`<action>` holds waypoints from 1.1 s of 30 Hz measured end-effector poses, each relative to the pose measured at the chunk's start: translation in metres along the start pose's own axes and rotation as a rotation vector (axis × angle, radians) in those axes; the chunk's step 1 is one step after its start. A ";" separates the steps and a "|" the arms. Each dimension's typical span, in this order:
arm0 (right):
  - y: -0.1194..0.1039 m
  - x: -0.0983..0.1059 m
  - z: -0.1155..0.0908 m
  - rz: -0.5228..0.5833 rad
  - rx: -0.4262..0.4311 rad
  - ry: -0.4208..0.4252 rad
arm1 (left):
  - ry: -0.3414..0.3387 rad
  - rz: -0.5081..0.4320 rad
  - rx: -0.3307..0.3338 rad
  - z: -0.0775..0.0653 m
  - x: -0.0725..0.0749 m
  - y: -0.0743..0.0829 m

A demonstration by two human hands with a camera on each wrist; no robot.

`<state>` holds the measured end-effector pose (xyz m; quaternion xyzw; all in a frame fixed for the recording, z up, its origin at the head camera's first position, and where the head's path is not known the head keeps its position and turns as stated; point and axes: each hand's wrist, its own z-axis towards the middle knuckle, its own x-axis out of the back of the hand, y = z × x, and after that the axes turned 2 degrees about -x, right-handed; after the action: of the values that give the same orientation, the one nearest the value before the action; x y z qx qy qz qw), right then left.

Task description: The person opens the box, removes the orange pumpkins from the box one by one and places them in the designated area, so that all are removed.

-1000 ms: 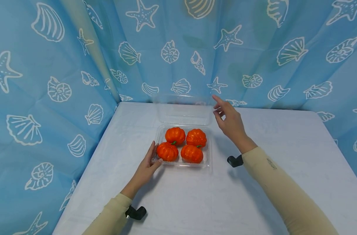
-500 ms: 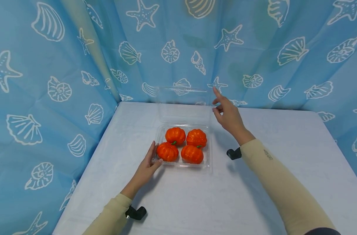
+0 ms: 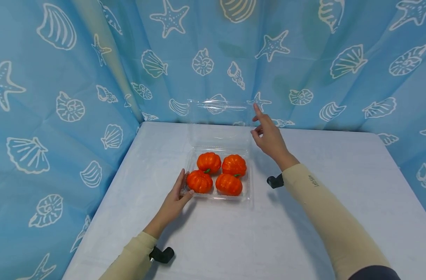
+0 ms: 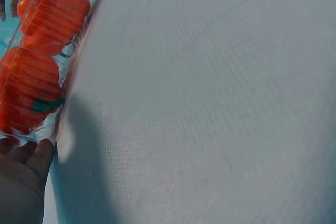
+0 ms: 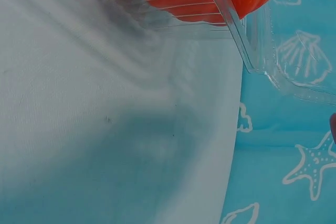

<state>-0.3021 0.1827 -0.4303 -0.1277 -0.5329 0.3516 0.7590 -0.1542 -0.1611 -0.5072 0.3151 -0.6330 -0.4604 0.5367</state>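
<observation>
A see-through plastic clamshell box (image 3: 227, 198) with its lid raised stands on the white tabletop. Several orange-red toy pumpkins (image 3: 228, 184) lie in its base, some with green stems. My left hand (image 3: 173, 204) touches the front left corner, its fingers along the left wall and its thumb at the front wall. In the left wrist view, fingertips (image 4: 42, 153) meet the box's end. At the right edge of the lid (image 3: 218, 134) is my right hand (image 3: 270, 137), index finger extended, other fingers bent. How firmly it touches the lid is hard to see.
White cloth (image 3: 213, 241) covers the table. A blue curtain (image 3: 304, 58) with shells and starfish hangs behind it and along the left side. A black wrist device (image 3: 162, 254) is on each arm.
The lid's upper edge has risen in the head view, swinging about its hinge. My right hand has moved slightly upward and leftward with it. The left hand and the base stay put.
</observation>
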 end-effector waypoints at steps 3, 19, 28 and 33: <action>0.002 -0.002 0.000 0.009 -0.019 -0.029 | -0.002 -0.003 0.001 -0.001 0.000 0.000; 0.018 -0.010 -0.007 0.044 -0.161 -0.196 | -0.011 -0.014 -0.020 -0.002 0.000 -0.003; 0.025 -0.016 -0.009 0.120 -0.249 -0.313 | -0.003 -0.013 -0.032 -0.004 0.001 -0.004; 0.031 -0.020 -0.010 0.131 -0.292 -0.366 | 0.001 -0.009 -0.020 -0.004 0.001 -0.004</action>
<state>-0.3093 0.1934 -0.4660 -0.2043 -0.6975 0.3365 0.5988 -0.1506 -0.1644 -0.5107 0.3125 -0.6267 -0.4691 0.5380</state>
